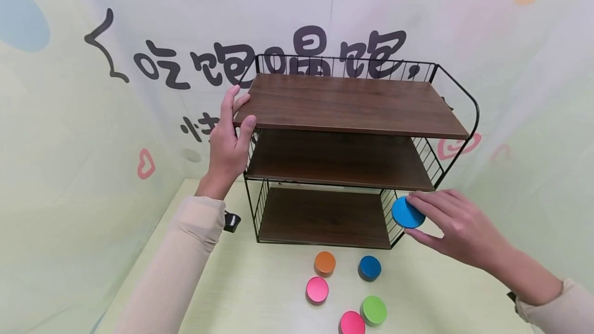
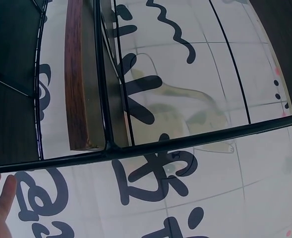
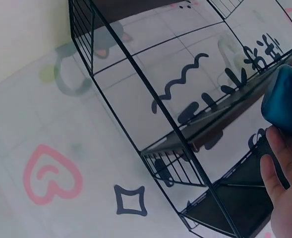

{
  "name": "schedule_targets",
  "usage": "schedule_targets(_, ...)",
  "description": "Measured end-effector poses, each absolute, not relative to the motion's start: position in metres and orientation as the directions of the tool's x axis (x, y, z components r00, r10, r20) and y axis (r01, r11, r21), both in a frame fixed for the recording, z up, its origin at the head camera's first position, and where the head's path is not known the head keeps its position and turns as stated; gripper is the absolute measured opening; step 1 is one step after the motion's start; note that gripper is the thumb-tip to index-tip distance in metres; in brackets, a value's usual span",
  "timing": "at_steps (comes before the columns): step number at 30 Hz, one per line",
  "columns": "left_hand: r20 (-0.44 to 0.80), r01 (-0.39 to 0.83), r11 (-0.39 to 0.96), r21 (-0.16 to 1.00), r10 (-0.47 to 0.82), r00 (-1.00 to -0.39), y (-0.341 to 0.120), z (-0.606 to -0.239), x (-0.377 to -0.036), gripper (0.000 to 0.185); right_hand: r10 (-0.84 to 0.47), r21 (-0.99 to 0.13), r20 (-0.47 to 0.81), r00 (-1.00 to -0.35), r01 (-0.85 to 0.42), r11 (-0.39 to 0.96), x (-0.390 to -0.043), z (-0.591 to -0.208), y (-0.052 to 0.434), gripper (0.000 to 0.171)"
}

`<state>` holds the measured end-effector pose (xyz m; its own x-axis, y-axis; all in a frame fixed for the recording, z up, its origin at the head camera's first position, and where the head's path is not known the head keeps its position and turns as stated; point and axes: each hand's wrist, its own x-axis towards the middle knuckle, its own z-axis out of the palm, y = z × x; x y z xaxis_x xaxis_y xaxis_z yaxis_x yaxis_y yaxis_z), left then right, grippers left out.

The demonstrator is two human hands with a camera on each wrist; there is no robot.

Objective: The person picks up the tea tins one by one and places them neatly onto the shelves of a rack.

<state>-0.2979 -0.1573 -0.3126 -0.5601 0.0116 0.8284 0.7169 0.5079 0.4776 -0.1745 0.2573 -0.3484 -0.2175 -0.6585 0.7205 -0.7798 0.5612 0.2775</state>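
A dark three-tier shelf rack with wood-look boards and a black wire frame stands on the table. At its top left corner, my left hand holds the edge, with the thumb at the front and fingers at the side. In the left wrist view, only the fingers show below a black bar. My right hand pinches a small blue round tin between thumb and fingers, just off the rack's right side by the middle board. The right wrist view shows this tin above the fingers, its right part cut off.
In front of the rack on the pale table lie an orange tin, a dark blue tin, a green tin and two pink ones, one pink tin nearer the rack. Printed cloth hangs behind and at the sides.
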Motion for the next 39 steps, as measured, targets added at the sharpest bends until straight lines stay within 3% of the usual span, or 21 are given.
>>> schedule_targets(6,0.826,0.710,0.514,0.481,0.007,-0.564,-0.158,-0.312,-0.298,0.059,-0.668,0.293,0.713,-0.216,-0.773,0.563,-0.173,-0.327,0.258,0.064)
schedule_targets(26,0.833,0.724,0.503,0.472,0.014,-0.553,-0.156,-0.313,-0.298,0.064,-0.618,0.294,0.779,-0.111,-0.805,0.516,-0.177,-0.265,0.254,0.058)
schedule_targets(39,0.840,0.731,0.502,0.463,0.014,-0.542,-0.155,-0.313,-0.299,0.065,-0.597,0.288,0.788,-0.150,-0.767,0.573,-0.182,-0.237,0.258,0.065)
